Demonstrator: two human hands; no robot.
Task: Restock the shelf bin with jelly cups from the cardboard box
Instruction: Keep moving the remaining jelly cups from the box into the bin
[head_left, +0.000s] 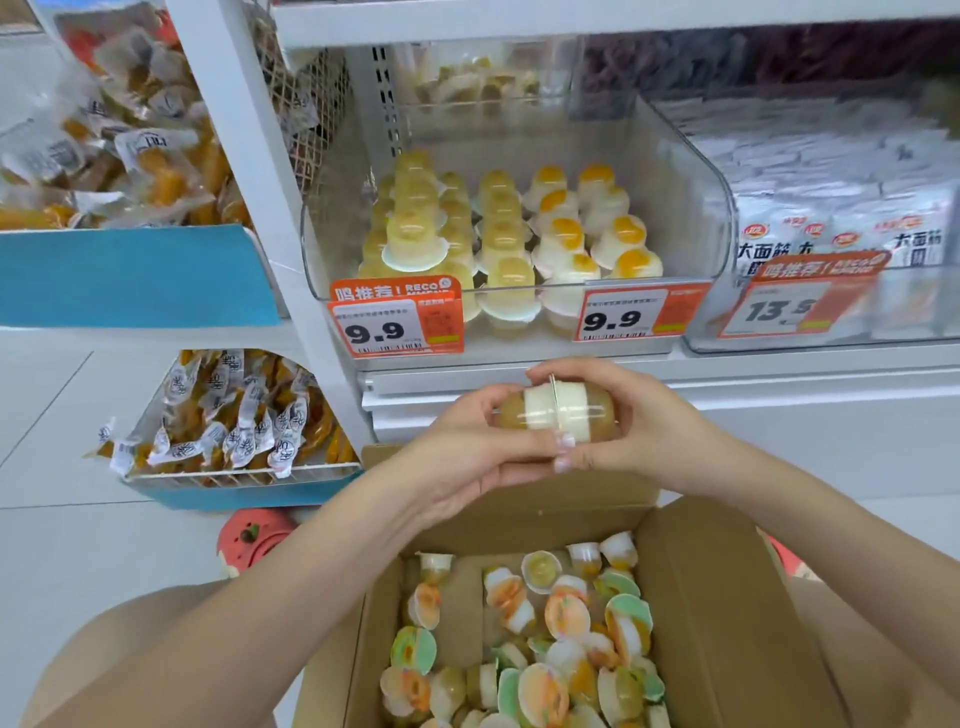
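Both hands are up in front of the shelf, each wrapped around one jelly cup, the two cups pressed lid to lid. Left hand (470, 441) grips the left jelly cup (524, 411), right hand (631, 421) grips the right jelly cup (589, 415). Just beyond them sits the clear shelf bin (691, 171), with rows of yellowish cups in it. The cardboard box (727, 597) is near, below the hands, with loose cups piled inside. Two 9.9 price tags (618, 317) hang on the bin's front.
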